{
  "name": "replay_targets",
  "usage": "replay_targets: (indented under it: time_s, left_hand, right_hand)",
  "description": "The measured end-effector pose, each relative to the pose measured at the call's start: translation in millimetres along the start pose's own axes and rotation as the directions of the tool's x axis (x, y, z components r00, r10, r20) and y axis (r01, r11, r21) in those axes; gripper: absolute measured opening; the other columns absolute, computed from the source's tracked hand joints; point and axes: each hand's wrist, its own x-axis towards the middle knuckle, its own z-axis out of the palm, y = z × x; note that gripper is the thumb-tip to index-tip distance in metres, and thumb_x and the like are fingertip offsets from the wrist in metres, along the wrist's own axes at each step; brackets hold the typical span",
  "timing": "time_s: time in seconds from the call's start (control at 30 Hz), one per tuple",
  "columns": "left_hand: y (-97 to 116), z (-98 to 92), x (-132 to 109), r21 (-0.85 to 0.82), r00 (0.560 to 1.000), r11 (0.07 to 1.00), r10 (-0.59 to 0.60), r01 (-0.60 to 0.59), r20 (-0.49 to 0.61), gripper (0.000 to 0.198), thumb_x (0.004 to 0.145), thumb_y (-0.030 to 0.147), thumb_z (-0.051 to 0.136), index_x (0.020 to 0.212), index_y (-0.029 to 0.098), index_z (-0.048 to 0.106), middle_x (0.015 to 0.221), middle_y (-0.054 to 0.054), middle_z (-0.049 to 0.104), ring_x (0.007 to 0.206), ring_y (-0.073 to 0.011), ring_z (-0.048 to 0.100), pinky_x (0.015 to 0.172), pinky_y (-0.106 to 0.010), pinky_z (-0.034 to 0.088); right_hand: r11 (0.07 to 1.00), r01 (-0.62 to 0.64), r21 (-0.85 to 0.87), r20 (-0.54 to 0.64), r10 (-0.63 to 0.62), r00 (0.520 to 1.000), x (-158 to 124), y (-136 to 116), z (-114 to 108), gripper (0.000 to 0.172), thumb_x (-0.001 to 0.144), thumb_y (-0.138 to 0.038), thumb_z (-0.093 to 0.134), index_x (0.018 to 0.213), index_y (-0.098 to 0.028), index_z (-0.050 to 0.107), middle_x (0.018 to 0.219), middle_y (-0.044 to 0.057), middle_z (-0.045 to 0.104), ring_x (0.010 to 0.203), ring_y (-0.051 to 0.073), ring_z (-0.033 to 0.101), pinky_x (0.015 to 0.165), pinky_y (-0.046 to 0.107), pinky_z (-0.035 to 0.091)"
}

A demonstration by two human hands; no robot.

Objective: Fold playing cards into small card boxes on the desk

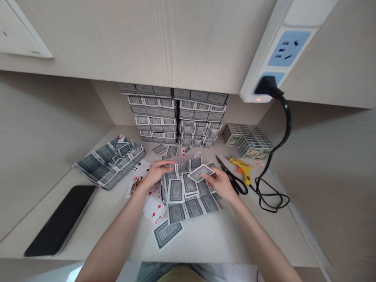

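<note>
An open box made of joined playing cards (194,207) lies in front of me, grey patterned backs showing, with loose cards inside it. My left hand (158,172) has its fingers closed over the box's far left wall. Between the thumb and fingers of my right hand (219,182) is a single playing card (201,172), back side up, held over the right part of the box. Face-up diamond cards (155,205) stick out under the box's left side. One card (167,234) lies back up near the front edge.
Another card box (108,164) with scraps stands left, beside a black phone-like slab (60,221). Stacked card boxes (176,113) line the back. Card decks (248,141), black scissors (235,180) and a yellow glue gun (242,168) lie right. A black cord (286,129) runs to a power strip (282,58).
</note>
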Motion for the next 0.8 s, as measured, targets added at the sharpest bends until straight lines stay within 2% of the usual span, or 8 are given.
replay_targets:
  time_s: [0.1,0.2,0.27,0.33,0.43,0.53,0.67,0.8]
  left_hand:
    - [2,-6.9,-1,0.017,1.0,1.0,-0.013,0.013,0.005,0.035,0.057,0.029,0.066,0.089,0.015,0.068,0.083,-0.005,0.069,0.072,-0.0189,0.061,0.063,-0.026,0.045]
    - [0,-13.4,-1,0.021,1.0,1.0,-0.021,0.021,-0.004,0.032,0.055,0.028,0.067,0.085,0.016,0.069,0.081,-0.004,0.068,0.07,-0.0185,0.061,0.062,-0.026,0.045]
    - [-2,-17.4,1,0.014,1.0,1.0,-0.022,0.022,-0.012,0.03,0.053,0.026,0.067,0.082,0.016,0.069,0.077,-0.003,0.068,0.067,-0.018,0.061,0.061,-0.026,0.045]
    - [-4,-20.6,3,0.019,1.0,1.0,-0.018,0.018,-0.017,0.028,0.052,0.024,0.066,0.079,0.016,0.069,0.074,-0.002,0.068,0.065,-0.0179,0.06,0.061,-0.026,0.044]
    - [-4,-22.6,4,0.042,1.0,0.999,-0.001,0.002,-0.022,0.027,0.052,0.023,0.065,0.078,0.016,0.069,0.074,-0.002,0.068,0.067,-0.018,0.06,0.064,-0.026,0.044]
    - [0,-22.9,3,0.111,0.999,0.994,0.018,-0.015,-0.032,0.026,0.055,0.025,0.065,0.079,0.016,0.069,0.077,-0.002,0.068,0.072,-0.0186,0.06,0.068,-0.027,0.044]
    - [13,-27.3,-1,0.381,0.993,0.919,0.115,-0.102,-0.011,0.028,0.062,0.033,0.062,0.085,0.018,0.068,0.092,-0.004,0.067,0.087,-0.0211,0.059,0.079,-0.029,0.042]
    - [38,-24.1,-11,0.665,0.974,0.719,0.219,-0.202,0.058,0.029,0.07,0.036,0.056,0.094,0.022,0.065,0.1,-0.004,0.065,0.093,-0.0222,0.056,0.083,-0.03,0.04]
  right_hand:
    - [0.97,-0.04,0.241,-0.118,0.07,0.991,11,3,-11,0.036,0.074,-0.048,0.054,0.056,-0.018,0.045,0.041,-0.007,0.041,0.034,0.006,0.034,0.036,0.02,0.026]
    - [0.872,-0.035,0.489,-0.173,0.137,0.975,21,3,-12,0.04,0.074,-0.051,0.053,0.054,-0.018,0.041,0.037,-0.007,0.042,0.028,0.004,0.028,0.03,0.019,0.02]
    - [0.803,-0.037,0.595,-0.16,0.163,0.974,26,3,-8,0.036,0.07,-0.049,0.058,0.057,-0.017,0.046,0.044,-0.004,0.053,0.031,0.005,0.038,0.031,0.018,0.027]
    - [0.753,-0.062,0.655,-0.103,0.171,0.98,27,7,-3,0.029,0.066,-0.043,0.065,0.066,-0.016,0.053,0.062,0.002,0.064,0.045,0.009,0.055,0.041,0.019,0.041]
    - [0.717,-0.114,0.687,-0.031,0.186,0.982,25,17,3,0.032,0.059,-0.032,0.072,0.084,-0.015,0.06,0.079,0.005,0.067,0.069,0.016,0.064,0.058,0.027,0.051]
    - [0.735,-0.108,0.669,-0.052,0.192,0.98,19,29,5,0.041,0.056,-0.03,0.074,0.092,-0.017,0.06,0.08,0.003,0.066,0.073,0.017,0.063,0.062,0.03,0.053]
    - [0.729,-0.07,0.681,-0.063,0.154,0.986,16,36,5,0.038,0.066,-0.043,0.063,0.093,-0.016,0.06,0.087,0.005,0.064,0.065,0.015,0.061,0.054,0.029,0.052]
    - [0.805,-0.035,0.592,-0.163,0.162,0.973,17,36,11,0.038,0.062,-0.037,0.068,0.093,-0.016,0.057,0.073,0.001,0.062,0.047,0.01,0.053,0.039,0.021,0.044]
